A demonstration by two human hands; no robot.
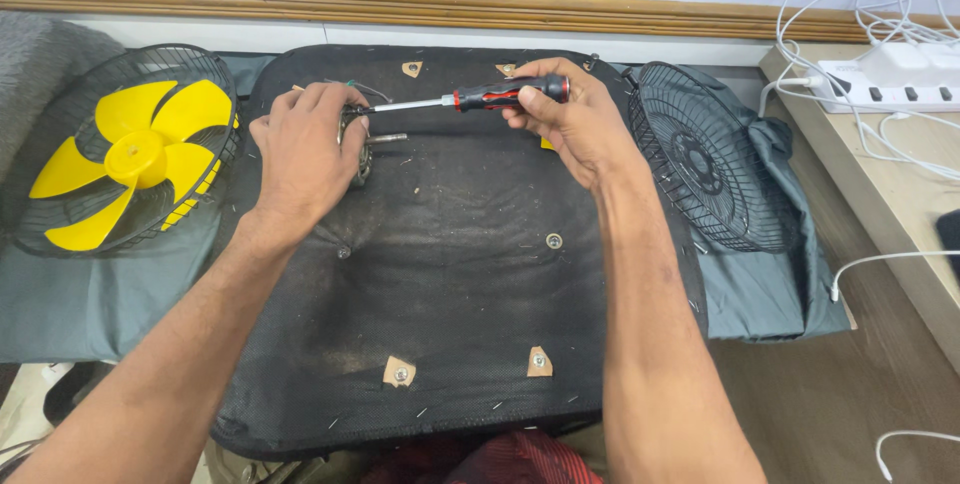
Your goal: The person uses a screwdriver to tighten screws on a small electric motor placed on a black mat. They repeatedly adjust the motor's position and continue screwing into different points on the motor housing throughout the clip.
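Near the black mat's (450,274) far edge, our left hand (300,149) gripped the motor (358,144); right-hand fingers (530,116) held the screwdriver (480,97), its shaft lying sideways, tip at the motor.

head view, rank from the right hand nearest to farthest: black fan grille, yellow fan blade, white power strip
From the right hand, which holds the screwdriver:
1. black fan grille, just to its right, propped on grey cloth.
2. white power strip, farther right on the wooden ledge.
3. yellow fan blade, far left, past the left hand.
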